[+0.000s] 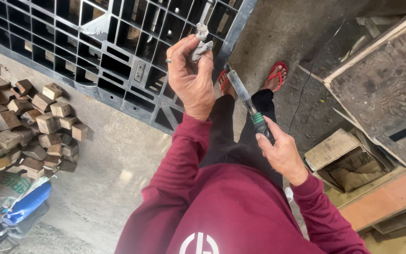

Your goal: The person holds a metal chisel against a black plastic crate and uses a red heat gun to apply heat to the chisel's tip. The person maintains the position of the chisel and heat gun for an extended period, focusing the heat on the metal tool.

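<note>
Right hand (pixel 282 151) grips chisel (pixel 249 104) by its green-banded handle, blade pointing far, touching nothing. Left hand (pixel 191 77) pinches a grey lump (pixel 199 43), raised over the black pallet (pixel 113 51). Wood blocks (pixel 29 127) piled left; lump looks uncut.

grey lump (pixel 200 43): small, rough, knobbly, pinched upright at fingertip level in front of the black plastic pallet (pixel 118 51) | chisel (pixel 247 101): flat steel blade, green and black handle, blade slanting up-left toward the pallet's lower right corner, just below the lump
</note>
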